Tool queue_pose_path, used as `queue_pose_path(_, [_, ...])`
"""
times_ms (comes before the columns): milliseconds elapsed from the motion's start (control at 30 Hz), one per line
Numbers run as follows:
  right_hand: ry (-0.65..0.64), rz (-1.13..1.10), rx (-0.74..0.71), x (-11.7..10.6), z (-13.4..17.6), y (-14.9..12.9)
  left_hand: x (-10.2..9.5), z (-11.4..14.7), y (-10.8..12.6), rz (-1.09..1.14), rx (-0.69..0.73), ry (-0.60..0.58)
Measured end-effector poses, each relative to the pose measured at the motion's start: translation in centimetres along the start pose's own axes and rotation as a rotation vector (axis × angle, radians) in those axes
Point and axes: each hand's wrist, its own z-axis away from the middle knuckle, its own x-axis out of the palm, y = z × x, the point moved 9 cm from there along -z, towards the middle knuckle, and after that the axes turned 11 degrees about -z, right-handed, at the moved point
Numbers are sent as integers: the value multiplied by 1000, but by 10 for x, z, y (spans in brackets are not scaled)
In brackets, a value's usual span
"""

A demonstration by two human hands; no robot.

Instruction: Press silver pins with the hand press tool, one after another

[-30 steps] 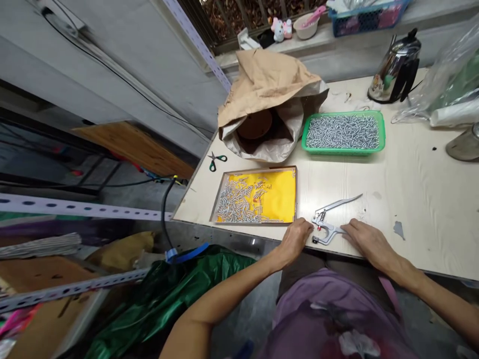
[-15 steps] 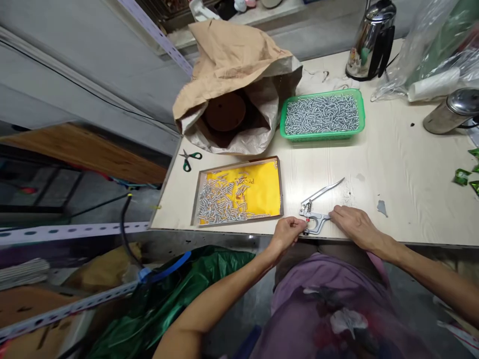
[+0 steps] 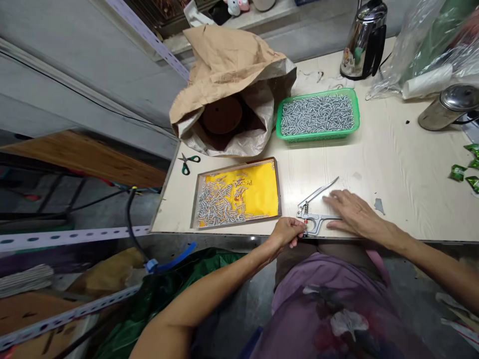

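A pair of silver hand-press pliers (image 3: 317, 219) lies near the table's front edge with its two handles spread apart. Beside a small red part at the jaw end, my left hand (image 3: 287, 231) is closed in a pinch. Whatever its fingertips hold is too small and hidden to make out. My right hand (image 3: 354, 214) has its fingers apart, over the end of the lower handle and below the tip of the upper handle. To the left, a shallow tray (image 3: 278, 192) lined with yellow holds many small silver metal pieces (image 3: 215, 202).
A green basket (image 3: 318, 137) full of similar metal pieces stands behind, next to an open brown paper sack (image 3: 232, 62). Scissors (image 3: 186, 163) lie at the left. Kettle (image 3: 362, 45), metal pot (image 3: 447, 107) and green wrapped packets (image 3: 458, 172) are on the right.
My right hand's fingers have spread and moved off their grip on the lower handle. My left hand stays pinched at the jaw end. The whole view has shifted slightly.
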Motion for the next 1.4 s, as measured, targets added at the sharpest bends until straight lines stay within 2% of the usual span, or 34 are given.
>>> queue_pose_path(67, [13,49,8,-3,-8,16,0,1,0,17,-2,11])
queue_pose_path(133, [-32,68,-8,3,-16,29,0,2,-1,31,-6,18])
queue_pose_path(233, [-92,78,-48,12,-24,36,1,5,-2,40,-18,15])
queue_pose_path(500, [-71,160,-66,3,-15,10,2,0,-4,41,-15,7])
queue_pose_path(600, [-80,167,-78,-1,-10,1,-1,1,-7,-71,16,16])
queue_pose_path(667, [-79,175,-86,-2,-8,-3,-9,7,2,-266,135,115])
queue_pose_path(767, [-67,185,-98,-2,-6,-7,-12,26,41,-637,502,391])
queue_pose_path(833, [-58,184,-97,0,-5,-8,5,35,67,-840,767,479])
queue_pose_path(933, [-39,161,-62,1,-1,-5,35,31,91,-1030,1033,458])
queue_pose_path(1000, [-18,145,-36,0,2,-1,45,20,98,-1084,1101,435])
queue_pose_path(1100, [-7,137,-11,-3,9,6,49,9,101,-1120,1116,402])
queue_pose_path(1233, [-30,108,33,-6,12,10,50,8,105,-1164,1098,371])
queue_pose_path(1400, [29,66,91,-11,14,10,55,8,110,-1131,1108,309])
